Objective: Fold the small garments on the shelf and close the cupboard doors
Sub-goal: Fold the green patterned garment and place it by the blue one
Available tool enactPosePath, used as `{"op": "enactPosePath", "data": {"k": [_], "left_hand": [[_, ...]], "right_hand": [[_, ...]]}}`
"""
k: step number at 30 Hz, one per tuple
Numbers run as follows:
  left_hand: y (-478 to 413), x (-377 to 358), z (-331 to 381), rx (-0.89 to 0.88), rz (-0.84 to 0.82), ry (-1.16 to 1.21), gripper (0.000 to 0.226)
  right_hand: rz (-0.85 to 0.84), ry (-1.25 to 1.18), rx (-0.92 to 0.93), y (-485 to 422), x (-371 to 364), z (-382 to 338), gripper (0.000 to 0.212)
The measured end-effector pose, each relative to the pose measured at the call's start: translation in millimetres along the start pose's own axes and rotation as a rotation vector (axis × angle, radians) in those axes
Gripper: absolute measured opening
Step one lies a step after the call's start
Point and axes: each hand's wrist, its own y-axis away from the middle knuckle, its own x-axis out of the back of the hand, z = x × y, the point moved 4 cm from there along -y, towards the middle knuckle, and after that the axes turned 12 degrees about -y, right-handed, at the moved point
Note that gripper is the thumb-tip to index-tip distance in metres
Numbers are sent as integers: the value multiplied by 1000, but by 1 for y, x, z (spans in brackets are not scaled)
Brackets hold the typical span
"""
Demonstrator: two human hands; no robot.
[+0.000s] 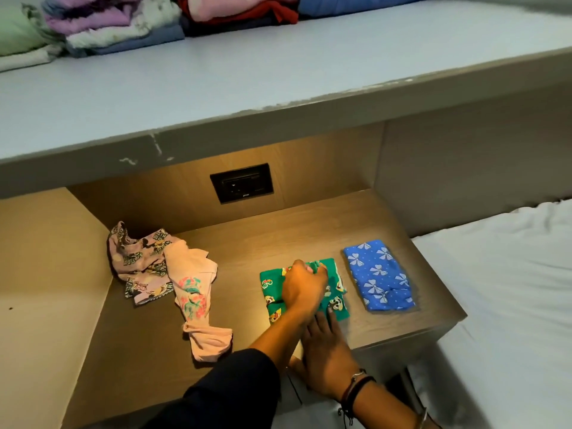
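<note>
A small green cartoon-print garment (271, 284) lies on the wooden shelf (278, 236). My left hand (305, 287) pinches a bunched fold at its far edge. My right hand (325, 354), with bracelets at the wrist, rests flat with its fingertips on the garment's near edge. To the right lies a folded blue garment with white bows (379, 275). At the shelf's left lie two unfolded pieces in a heap: a pink cartoon-print one (139, 261) and a plain pink one with a floral print (195, 301).
A black wall socket (241, 183) sits in the shelf's back panel. Above runs a pale blue upper shelf (216, 75) with stacks of folded clothes (123, 23) at its back. A white bed sheet (510, 289) lies to the right. No cupboard doors show.
</note>
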Motion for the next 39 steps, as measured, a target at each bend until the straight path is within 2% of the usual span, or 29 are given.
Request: {"op": "enactPosePath", "data": {"k": [3, 6, 9, 11, 13, 14, 16, 17, 19, 20, 22, 25, 27, 29, 32, 36, 39], "left_hand": [[-2, -15, 3, -106, -139, 87, 28], [-3, -6, -2, -164, -247, 344, 22], [-10, 15, -29, -123, -141, 521, 18], [-19, 22, -57, -1, -12, 493, 14], [-27, 25, -87, 154, 57, 424, 10], [-29, 26, -94, 214, 43, 415, 17], [-35, 24, -101, 276, -49, 383, 41], [-37, 23, -99, 289, -99, 348, 44], [-37, 21, -93, 297, -186, 286, 33], [-39, 19, -90, 295, -215, 260, 29], [-42, 19, -85, 285, -242, 231, 23], [-47, 24, -84, 273, -195, 254, 14], [-49, 24, -85, 240, -165, 299, 16], [-47, 26, -90, 215, -135, 335, 18], [-46, 40, -97, 181, -4, 324, 21], [-49, 55, -83, 121, 84, 305, 24], [-41, 53, -62, 24, 80, 252, 25]], "right_hand": [[40, -51, -14, 4, 8, 6, 67], [119, -64, -21, 7, 20, 12, 41], [229, -5, 7, 10, 35, 13, 24], [384, -22, 67, 13, 45, 12, 18], [470, -42, 156, 16, 50, 8, 24], [464, -28, 213, 16, 49, 4, 36], [346, 33, 292, 9, 37, -6, 64], [278, 62, 286, 4, 27, -10, 76], [128, 73, 181, -7, 7, -16, 91], [53, 54, 106, -10, 0, -19, 93], [-23, 25, -1, -11, -7, -24, 83], [56, 33, 38, -11, -6, -29, 55], [75, 3, 79, -10, -4, -30, 57], [145, -142, 114, -10, 3, -31, 44], [353, -590, 7, -12, 27, -34, 24], [499, -1117, -304, -12, 28, -20, 22], [637, -1355, -559, -7, 17, -14, 26]]}}
